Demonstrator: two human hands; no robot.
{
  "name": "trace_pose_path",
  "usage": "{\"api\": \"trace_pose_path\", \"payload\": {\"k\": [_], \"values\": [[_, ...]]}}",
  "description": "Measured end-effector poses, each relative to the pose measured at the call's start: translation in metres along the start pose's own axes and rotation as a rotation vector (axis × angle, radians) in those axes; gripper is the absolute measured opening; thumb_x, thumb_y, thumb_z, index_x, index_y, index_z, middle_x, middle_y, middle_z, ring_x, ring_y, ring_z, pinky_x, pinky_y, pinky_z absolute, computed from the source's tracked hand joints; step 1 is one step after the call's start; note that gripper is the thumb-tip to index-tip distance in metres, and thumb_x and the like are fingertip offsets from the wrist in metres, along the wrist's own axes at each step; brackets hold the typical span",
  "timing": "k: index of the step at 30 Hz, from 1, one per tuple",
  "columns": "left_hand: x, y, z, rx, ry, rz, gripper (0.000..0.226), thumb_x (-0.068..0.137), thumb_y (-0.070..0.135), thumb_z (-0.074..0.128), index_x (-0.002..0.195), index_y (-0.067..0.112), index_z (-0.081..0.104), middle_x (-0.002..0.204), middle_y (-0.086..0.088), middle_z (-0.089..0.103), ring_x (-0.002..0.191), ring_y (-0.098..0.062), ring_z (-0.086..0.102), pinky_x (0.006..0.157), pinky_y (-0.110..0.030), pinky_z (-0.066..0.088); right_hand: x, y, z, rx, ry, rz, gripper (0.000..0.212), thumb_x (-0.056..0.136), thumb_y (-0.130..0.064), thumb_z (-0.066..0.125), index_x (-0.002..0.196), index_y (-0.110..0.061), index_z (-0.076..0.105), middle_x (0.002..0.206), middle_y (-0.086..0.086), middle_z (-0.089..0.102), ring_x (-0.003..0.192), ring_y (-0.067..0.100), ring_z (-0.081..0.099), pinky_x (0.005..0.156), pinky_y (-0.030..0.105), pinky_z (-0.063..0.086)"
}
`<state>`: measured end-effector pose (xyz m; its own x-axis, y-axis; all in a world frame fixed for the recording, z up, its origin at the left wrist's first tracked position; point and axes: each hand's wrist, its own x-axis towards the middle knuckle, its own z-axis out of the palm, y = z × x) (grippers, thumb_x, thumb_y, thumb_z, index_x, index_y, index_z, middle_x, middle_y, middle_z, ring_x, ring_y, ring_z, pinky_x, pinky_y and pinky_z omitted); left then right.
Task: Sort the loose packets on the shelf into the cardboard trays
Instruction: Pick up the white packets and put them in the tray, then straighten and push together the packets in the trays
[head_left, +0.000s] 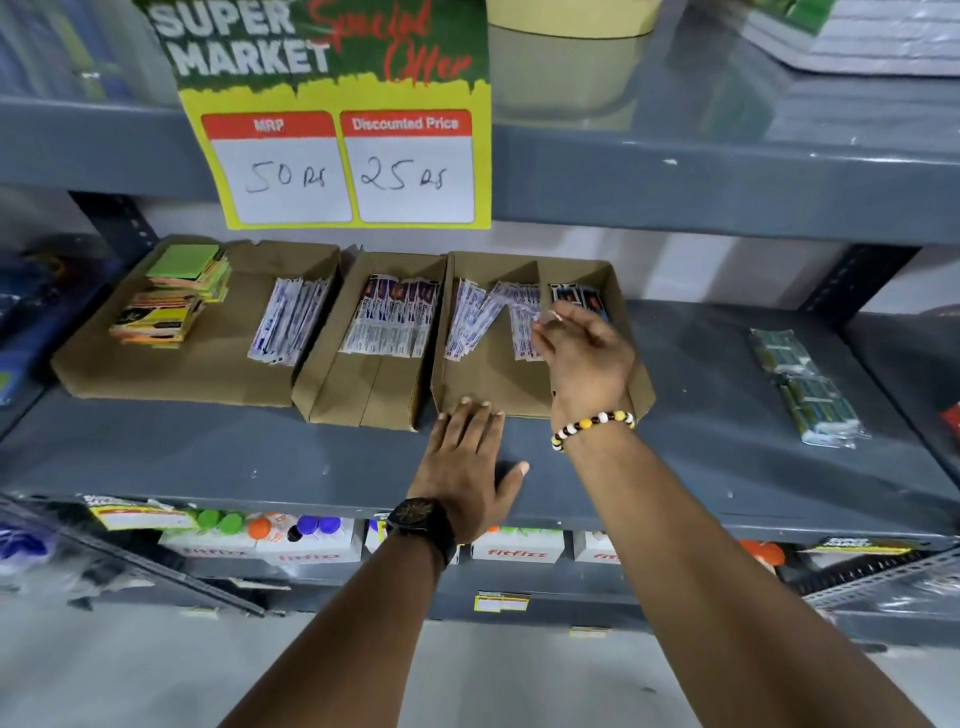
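Three cardboard trays stand side by side on the grey shelf (727, 415). The right tray (483, 379) holds white and blue packets (470, 322) in its left slot, more packets (519, 312) in the middle and dark packets (579, 299) at the right. My right hand (582, 358) reaches into this tray and pinches a thin white packet (537, 314) at the middle pile. My left hand (467, 467) lies flat on the shelf, fingers spread, fingertips touching the tray's front edge. A pile of green packets (802, 387) lies loose on the shelf to the right.
The middle tray (363, 384) holds red and white packets. The left tray (182, 374) carries white packets and a stack of green and orange pads (174, 296). A price sign (343, 156) hangs from the upper shelf. Boxes and bottles fill the shelf below.
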<state>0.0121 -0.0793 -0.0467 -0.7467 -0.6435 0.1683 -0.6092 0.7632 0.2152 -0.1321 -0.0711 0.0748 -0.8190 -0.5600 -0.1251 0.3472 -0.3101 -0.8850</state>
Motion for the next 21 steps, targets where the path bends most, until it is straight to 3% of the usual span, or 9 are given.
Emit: {"api": "trace_pose_path", "payload": {"k": [2, 6, 8, 10, 12, 16, 21], "values": [[0.000, 0.000, 0.000, -0.011, 0.008, 0.001, 0.078, 0.096, 0.060, 0.032, 0.155, 0.009, 0.027, 0.164, -0.011, 0.028, 0.154, -0.030, 0.011, 0.123, -0.051, 0.013, 0.010, 0.013, 0.003, -0.091, -0.014, 0.056, 0.009, 0.081, 0.006, 0.069, 0.085, -0.003, 0.069, 0.074, 0.011, 0.071, 0.064, 0.019, 0.066, 0.067, 0.032, 0.056], [0.000, 0.000, 0.000, -0.011, 0.007, -0.004, 0.079, 0.096, 0.062, 0.029, 0.155, 0.009, 0.028, 0.163, -0.010, 0.029, 0.154, -0.028, 0.012, 0.124, -0.050, 0.011, 0.018, 0.032, -0.004, -0.601, -0.112, 0.230, 0.042, 0.069, -0.016, 0.077, 0.111, -0.013, 0.069, 0.113, 0.011, 0.073, 0.097, 0.024, 0.069, 0.092, 0.037, 0.053], [0.000, 0.000, 0.001, -0.002, 0.017, -0.004, 0.078, 0.097, 0.061, 0.029, 0.154, 0.009, 0.030, 0.162, -0.010, 0.031, 0.153, -0.029, 0.015, 0.124, -0.050, 0.012, 0.012, 0.031, -0.015, -0.663, -0.120, 0.184, 0.041, 0.069, -0.017, 0.075, 0.109, -0.022, 0.070, 0.102, -0.001, 0.075, 0.096, 0.019, 0.071, 0.091, 0.040, 0.057], [0.000, 0.001, -0.001, -0.007, 0.017, -0.002, 0.077, 0.097, 0.061, 0.030, 0.153, 0.008, 0.032, 0.161, -0.011, 0.034, 0.152, -0.030, 0.018, 0.123, -0.051, 0.014, 0.005, 0.024, -0.027, -0.682, -0.142, 0.101, 0.027, 0.071, -0.016, 0.072, 0.093, -0.030, 0.070, 0.086, -0.010, 0.076, 0.086, 0.012, 0.072, 0.088, 0.039, 0.058], [0.000, 0.001, -0.002, -0.010, 0.019, -0.005, 0.076, 0.097, 0.060, 0.031, 0.153, 0.008, 0.033, 0.160, -0.012, 0.035, 0.152, -0.031, 0.020, 0.123, -0.051, 0.015, -0.001, 0.015, -0.038, -0.729, -0.173, 0.019, 0.024, 0.075, -0.014, 0.070, 0.091, -0.031, 0.070, 0.087, -0.011, 0.076, 0.084, 0.010, 0.071, 0.087, 0.038, 0.058], [-0.001, 0.003, -0.006, -0.014, 0.000, 0.000, 0.076, 0.097, 0.060, 0.028, 0.153, 0.007, 0.033, 0.161, -0.012, 0.034, 0.152, -0.031, 0.019, 0.124, -0.049, 0.011, -0.013, -0.010, -0.067, -0.824, -0.176, -0.144, 0.024, 0.081, -0.005, 0.066, 0.099, -0.018, 0.074, 0.098, 0.001, 0.076, 0.093, 0.015, 0.070, 0.090, 0.042, 0.056], [-0.001, 0.003, -0.011, -0.015, -0.063, 0.014, 0.076, 0.099, 0.059, 0.022, 0.156, 0.009, 0.024, 0.165, -0.011, 0.023, 0.155, -0.028, 0.009, 0.126, -0.046, 0.003, -0.016, -0.043, -0.110, -1.036, -0.210, -0.220, 0.026, 0.084, -0.005, 0.063, 0.101, -0.020, 0.075, 0.090, -0.008, 0.076, 0.089, 0.008, 0.071, 0.093, 0.035, 0.054]]}}
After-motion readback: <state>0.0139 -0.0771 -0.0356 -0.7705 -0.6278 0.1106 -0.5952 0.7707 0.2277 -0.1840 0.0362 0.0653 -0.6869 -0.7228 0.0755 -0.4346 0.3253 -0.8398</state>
